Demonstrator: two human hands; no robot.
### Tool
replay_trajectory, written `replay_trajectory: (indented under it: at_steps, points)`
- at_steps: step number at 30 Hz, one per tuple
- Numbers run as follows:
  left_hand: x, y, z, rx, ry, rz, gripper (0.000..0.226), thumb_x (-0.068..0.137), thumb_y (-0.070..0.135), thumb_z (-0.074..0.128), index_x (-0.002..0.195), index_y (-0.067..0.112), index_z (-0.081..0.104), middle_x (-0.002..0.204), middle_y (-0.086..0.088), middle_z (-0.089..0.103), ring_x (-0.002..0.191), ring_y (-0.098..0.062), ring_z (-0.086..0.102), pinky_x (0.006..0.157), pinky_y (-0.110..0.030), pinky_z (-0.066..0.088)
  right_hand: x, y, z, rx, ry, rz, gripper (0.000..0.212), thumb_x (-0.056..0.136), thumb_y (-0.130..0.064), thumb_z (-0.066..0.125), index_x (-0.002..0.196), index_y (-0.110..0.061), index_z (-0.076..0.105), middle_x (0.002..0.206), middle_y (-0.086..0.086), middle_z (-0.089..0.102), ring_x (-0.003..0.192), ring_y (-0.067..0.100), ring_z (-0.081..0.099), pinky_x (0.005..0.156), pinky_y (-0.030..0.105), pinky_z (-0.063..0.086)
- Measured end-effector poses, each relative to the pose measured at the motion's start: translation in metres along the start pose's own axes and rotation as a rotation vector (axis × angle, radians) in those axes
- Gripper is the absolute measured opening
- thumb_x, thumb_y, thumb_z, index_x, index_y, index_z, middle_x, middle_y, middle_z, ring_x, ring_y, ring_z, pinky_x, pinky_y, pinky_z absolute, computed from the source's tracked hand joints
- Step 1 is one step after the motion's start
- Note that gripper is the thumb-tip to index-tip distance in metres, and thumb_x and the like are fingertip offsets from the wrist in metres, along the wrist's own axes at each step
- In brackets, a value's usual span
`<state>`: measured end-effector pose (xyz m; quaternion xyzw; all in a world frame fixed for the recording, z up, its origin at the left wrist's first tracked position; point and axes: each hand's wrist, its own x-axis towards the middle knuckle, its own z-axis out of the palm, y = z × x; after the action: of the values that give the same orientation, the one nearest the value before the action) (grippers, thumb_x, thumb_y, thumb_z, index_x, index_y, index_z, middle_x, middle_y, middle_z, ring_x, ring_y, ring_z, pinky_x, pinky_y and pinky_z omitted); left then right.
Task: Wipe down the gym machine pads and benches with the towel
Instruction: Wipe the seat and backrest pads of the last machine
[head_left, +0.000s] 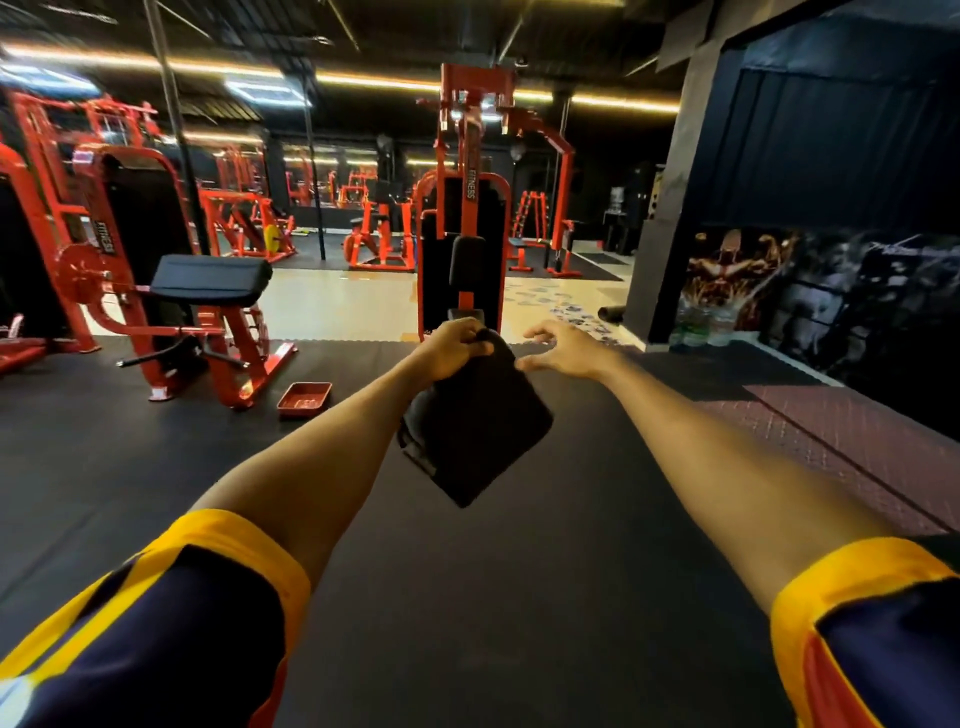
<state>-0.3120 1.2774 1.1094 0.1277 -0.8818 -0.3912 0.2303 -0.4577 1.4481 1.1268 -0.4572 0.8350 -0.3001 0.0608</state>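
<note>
The red pec-deck machine (470, 208) is being faced straight ahead, its black back pad (467, 260) upright. The folded black towel (478, 431) is being gripped by the left hand (457, 351); the nearer-lying right hand (563, 348) is being held open, touching the towel's edge.

We see red pec machine (470, 208) frame centre, black padded curl bench (210, 280) left, red plastic tray (304, 399) on black rubber floor mat (519, 597) between.

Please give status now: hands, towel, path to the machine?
Left hand shut on towel, hanging. Right hand open, empty. Machine ahead, floor between clear.
</note>
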Motion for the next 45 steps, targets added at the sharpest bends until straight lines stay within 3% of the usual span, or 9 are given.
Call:
replay_trajectory:
  at_steps: [4,7,13,21,25,33,38,42,45]
  points:
    - [0.07,-0.022,0.011,-0.108,0.023,-0.007,0.028,0.098,0.018,0.067,0.121,0.011,0.054,0.118,-0.005,0.063,0.105,-0.016,0.061,0.078,-0.019,0.047,0.075,0.0,-0.001,0.034,-0.188,-0.105,0.063,0.084,-0.023,0.086,0.139,-0.014,0.056,0.122,0.0,0.062,0.113,0.015,0.057,0.081,0.021,0.044]
    - [0.106,-0.046,0.004,-0.249,0.046,-0.083,0.034,0.099,0.015,0.065,0.125,0.003,0.046,0.123,-0.016,0.061,0.106,-0.02,0.063,0.078,-0.024,0.054,0.133,0.012,0.001,0.02,-0.206,-0.109,0.04,0.083,-0.022,0.085,0.119,-0.019,0.069,0.11,0.002,0.069,0.106,0.021,0.065,0.078,0.027,0.046]
    - [0.174,-0.128,0.001,0.034,-0.322,-0.292,0.065,0.09,0.013,0.075,0.147,0.014,0.042,0.135,-0.004,0.054,0.125,-0.023,0.053,0.11,-0.044,0.047,0.239,0.054,0.021,0.146,-0.099,-0.057,0.025,0.085,-0.019,0.083,0.106,-0.026,0.07,0.111,0.004,0.071,0.105,0.024,0.067,0.094,0.041,0.054]
    - [0.316,-0.224,-0.058,0.081,-0.163,-0.295,0.034,0.095,0.014,0.07,0.12,0.018,0.049,0.103,0.006,0.054,0.098,-0.012,0.055,0.074,-0.02,0.047,0.409,0.093,0.055,0.274,-0.03,-0.02,0.021,0.086,-0.016,0.083,0.101,-0.023,0.07,0.107,0.001,0.074,0.105,0.02,0.07,0.091,0.035,0.056]
    - [0.394,-0.254,-0.117,0.179,-0.059,-0.277,0.036,0.091,0.026,0.075,0.122,0.013,0.062,0.112,-0.005,0.061,0.104,-0.02,0.058,0.086,-0.032,0.05,0.489,0.095,0.057,0.295,-0.035,0.028,0.027,0.088,-0.014,0.081,0.112,-0.014,0.07,0.115,0.005,0.073,0.107,0.022,0.068,0.077,0.029,0.052]
    - [0.548,-0.315,-0.178,0.111,0.054,-0.189,0.03,0.088,0.008,0.077,0.116,0.008,0.066,0.097,0.0,0.062,0.084,-0.007,0.057,0.069,-0.017,0.044,0.647,0.102,0.072,0.344,0.029,0.023,0.034,0.09,-0.015,0.079,0.122,-0.012,0.067,0.117,0.003,0.07,0.094,0.01,0.064,0.066,0.021,0.046]
    - [0.647,-0.374,-0.19,0.095,0.087,-0.162,0.03,0.088,0.001,0.074,0.118,0.004,0.067,0.102,-0.007,0.064,0.087,-0.013,0.06,0.067,-0.016,0.046,0.752,0.129,0.084,0.346,0.044,0.001,0.032,0.091,-0.015,0.077,0.121,-0.016,0.065,0.116,-0.001,0.068,0.099,0.011,0.063,0.071,0.021,0.047]
    - [0.716,-0.411,-0.201,0.093,0.123,-0.173,0.031,0.089,0.003,0.073,0.12,0.005,0.067,0.108,-0.01,0.064,0.092,-0.015,0.06,0.07,-0.019,0.047,0.839,0.141,0.089,0.356,0.087,0.005,0.038,0.09,-0.016,0.079,0.126,-0.016,0.066,0.121,0.001,0.071,0.112,0.021,0.066,0.086,0.039,0.058]
    - [0.761,-0.44,-0.213,0.073,0.145,-0.184,0.031,0.09,0.004,0.073,0.12,0.007,0.067,0.111,-0.01,0.064,0.097,-0.017,0.059,0.078,-0.024,0.048,0.893,0.143,0.095,0.367,0.08,-0.005,0.035,0.091,-0.016,0.078,0.123,-0.018,0.065,0.121,0.0,0.07,0.111,0.019,0.066,0.079,0.033,0.056]
